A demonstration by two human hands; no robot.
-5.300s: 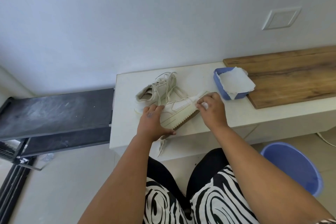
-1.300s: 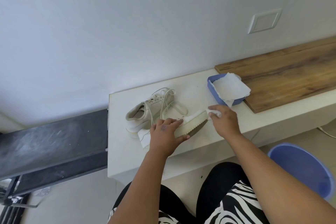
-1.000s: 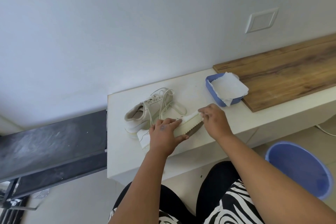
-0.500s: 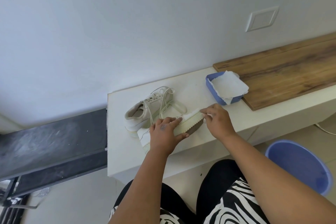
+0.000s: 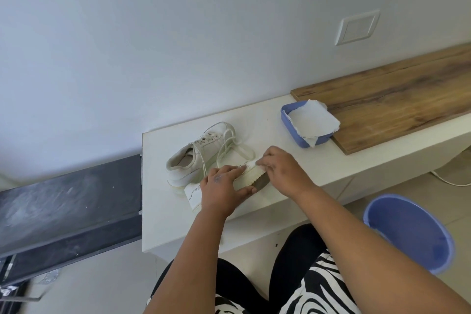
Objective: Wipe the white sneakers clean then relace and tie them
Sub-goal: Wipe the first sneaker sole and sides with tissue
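Two white sneakers are on the white counter (image 5: pixel 163 214). The far sneaker (image 5: pixel 193 158) stands upright with loose laces (image 5: pixel 232 145) trailing to the right. The near sneaker (image 5: pixel 195 192) lies tipped on its side, its ridged sole facing me. My left hand (image 5: pixel 221 188) presses down on its middle and holds it still. At its toe end, my right hand (image 5: pixel 283 171) pinches a small white wipe (image 5: pixel 256 162) against the shoe's edge. Most of the near sneaker is hidden under my hands.
A blue tray (image 5: pixel 290 122) holding white wipes (image 5: pixel 313 120) sits to the right on the counter, against a wooden board (image 5: pixel 397 99). A blue bin (image 5: pixel 407 232) stands on the floor at right. A dark bench (image 5: pixel 68 201) adjoins the counter's left side.
My right hand came back from the tray side to the sneaker's toe and rubs the wipe along its edge. My left hand has stayed on the near sneaker.
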